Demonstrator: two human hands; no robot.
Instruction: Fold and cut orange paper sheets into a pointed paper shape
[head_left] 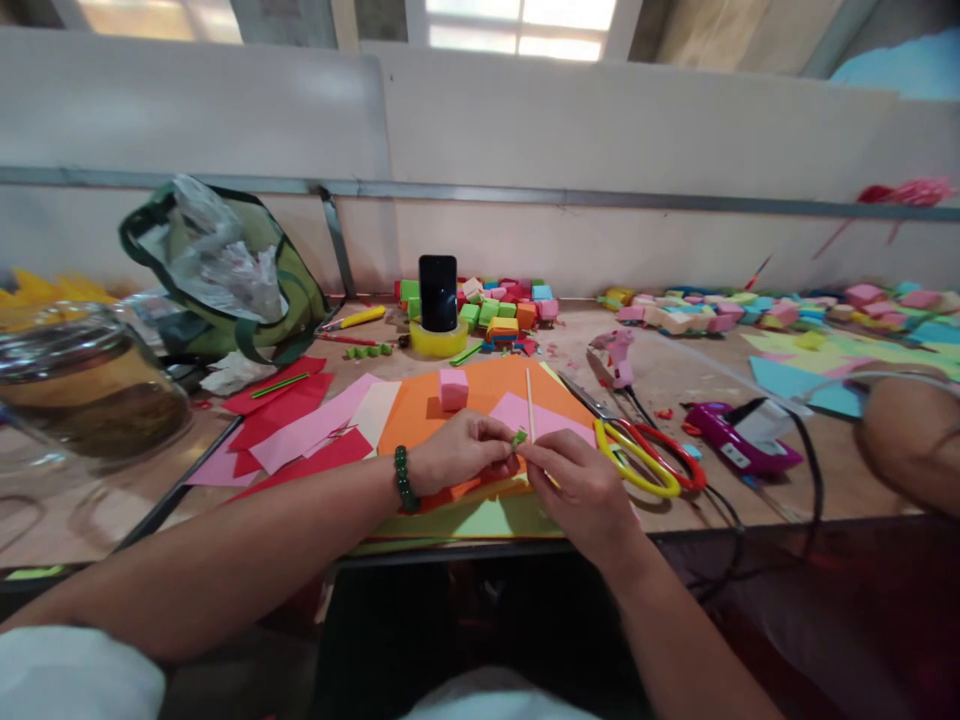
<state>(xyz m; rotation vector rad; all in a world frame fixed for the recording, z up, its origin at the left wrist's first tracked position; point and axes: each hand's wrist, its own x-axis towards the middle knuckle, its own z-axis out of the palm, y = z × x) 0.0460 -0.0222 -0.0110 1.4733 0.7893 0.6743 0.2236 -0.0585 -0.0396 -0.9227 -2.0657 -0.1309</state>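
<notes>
Green paper scrap (519,437) sits pinched in the left hand's (459,452) grip above an orange sheet (412,405) on the desk (577,340); the right hand (585,488) clasps a slim pale stick (530,395) beside it, near a pink cube (453,390).

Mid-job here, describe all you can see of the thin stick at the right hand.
The thin stick is pale, straight and slender, apparently wooden. The right hand pinches it near its lower end, which the fingers hide; the rest points away from the person, across pink paper. Whether it touches that paper or the small green piece I cannot tell.
</notes>
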